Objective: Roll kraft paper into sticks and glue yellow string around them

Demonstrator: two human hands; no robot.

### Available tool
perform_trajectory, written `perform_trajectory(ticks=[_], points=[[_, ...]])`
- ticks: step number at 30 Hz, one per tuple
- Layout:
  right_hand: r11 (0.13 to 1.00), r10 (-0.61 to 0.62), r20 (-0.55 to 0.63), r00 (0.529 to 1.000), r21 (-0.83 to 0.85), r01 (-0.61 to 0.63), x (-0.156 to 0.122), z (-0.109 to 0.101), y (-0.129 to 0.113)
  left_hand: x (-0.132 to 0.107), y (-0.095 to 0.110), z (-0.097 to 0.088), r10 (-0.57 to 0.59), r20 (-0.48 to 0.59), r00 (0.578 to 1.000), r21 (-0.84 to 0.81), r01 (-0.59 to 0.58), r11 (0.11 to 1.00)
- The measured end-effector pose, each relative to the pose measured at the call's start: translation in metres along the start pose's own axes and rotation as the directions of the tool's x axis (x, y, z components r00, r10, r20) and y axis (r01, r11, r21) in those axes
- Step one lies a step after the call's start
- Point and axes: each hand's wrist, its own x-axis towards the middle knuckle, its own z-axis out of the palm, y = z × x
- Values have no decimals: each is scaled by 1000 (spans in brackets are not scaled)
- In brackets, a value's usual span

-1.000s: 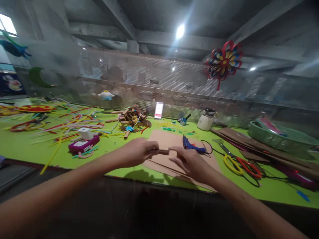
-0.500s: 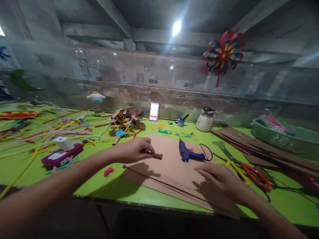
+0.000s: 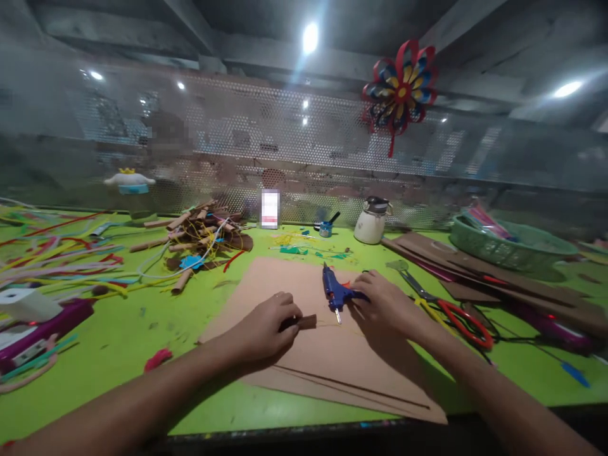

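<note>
My left hand (image 3: pixel 273 326) is closed on a short brown cardboard piece (image 3: pixel 308 322), whose free end points right. It is just above a large sheet of brown cardboard (image 3: pixel 266 278). My right hand (image 3: pixel 384 301) has its fingers around the handle of a blue glue gun (image 3: pixel 335 291), partly hiding it. The gun's nozzle points away from me, and a clear glue stick (image 3: pixel 338 316) shows below its body. Near the left fingers, a faint thin yellowish strand seems to lie on the sheet.
Orange-and-yellow-handled scissors (image 3: pixel 463 323) lie right of my right hand, near stacked cardboard (image 3: pixel 422 247) and a green basket (image 3: pixel 513 247). A heap of cardboard rolls (image 3: pixel 204 234) is back left. A purple power strip (image 3: pixel 71 316) sits far left; a white jug (image 3: pixel 370 225) stands behind.
My right hand has moved up and left from the yellow strand to the glue gun's handle. My left hand still holds the cardboard piece. The view has turned to the right.
</note>
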Motion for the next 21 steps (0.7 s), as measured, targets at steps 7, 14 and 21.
perform_trajectory(ticks=[7, 14, 21], points=[[987, 80, 19, 997, -140, -77, 13, 21, 10, 2, -4, 5, -50, -27, 998, -88, 47, 995], [997, -5, -64, 998, -77, 0, 24, 35, 27, 0, -5, 10, -153, 6, 988, -150, 152, 977], [996, -59, -154, 986, -71, 49, 26, 46, 22, 3, 0, 12, -171, 2, 985, -94, 171, 981]])
